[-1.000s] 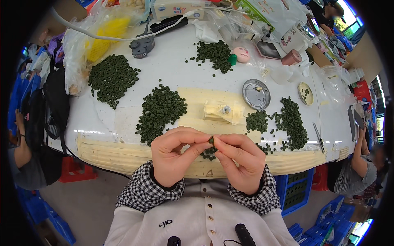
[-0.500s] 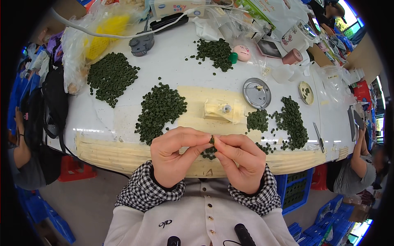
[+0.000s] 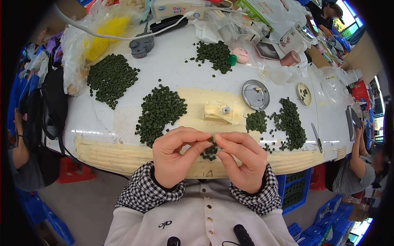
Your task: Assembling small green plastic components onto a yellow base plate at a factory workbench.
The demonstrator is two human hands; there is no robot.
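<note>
Over the near edge of the surface [image 3: 168,61], the left hand [image 3: 174,158] and right hand [image 3: 245,162] are facing each other. Left fingers are pinching a green piece [image 3: 211,140] between the hands; right fingers are curving beside it, thumb hanging slightly apart, and I can't tell whether they're gripping.

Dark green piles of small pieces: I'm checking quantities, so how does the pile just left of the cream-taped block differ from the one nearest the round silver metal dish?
The left pile is clearly larger than the dish-side pile. The left pile forms a long, uneven heap close to the left hand; the dish-side pile is a compact patch beyond the right hand. Both consist of small dark green pieces.
</note>
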